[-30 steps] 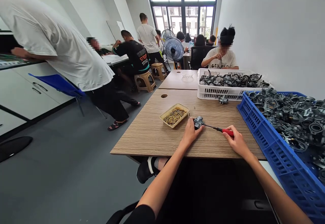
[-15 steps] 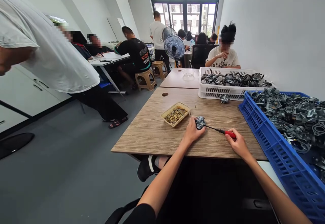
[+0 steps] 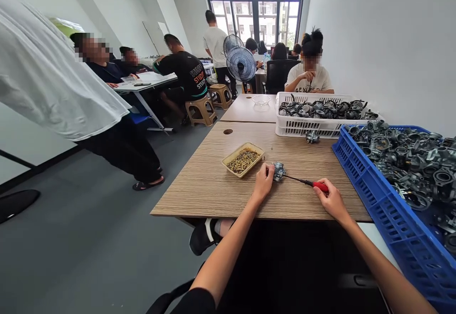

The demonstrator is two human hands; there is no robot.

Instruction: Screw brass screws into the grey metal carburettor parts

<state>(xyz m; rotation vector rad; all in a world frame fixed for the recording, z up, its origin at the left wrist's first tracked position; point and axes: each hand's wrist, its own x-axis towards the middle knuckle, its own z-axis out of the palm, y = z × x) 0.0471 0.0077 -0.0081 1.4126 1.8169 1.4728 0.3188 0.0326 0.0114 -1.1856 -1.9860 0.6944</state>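
On the table lies a small grey metal carburetor (image 3: 279, 171). The curled fingers of my left hand (image 3: 263, 182) close on its left side; the fingertips are partly hidden. A screwdriver (image 3: 319, 186) with a red handle and a long dark shaft is gripped in my right hand (image 3: 334, 201). Its shaft lies nearly level, and its tip meets the right side of the carburetor. Just left of my left hand stands a shallow cream tray (image 3: 232, 173) filled with small brass-coloured pieces (image 3: 244, 160).
A blue crate (image 3: 377, 204) heaped with metal carburetor bodies is at the right. Behind it is a white basket (image 3: 299, 128) of carburetors, with one loose carburetor (image 3: 312, 137) in front. A person sits across the table; another person (image 3: 60, 76) stands at the left.
My left hand has shifted its hold from around the carburetor to its left side, showing more of it. The screwdriver stays against the carburetor. The person at the left has moved further left.
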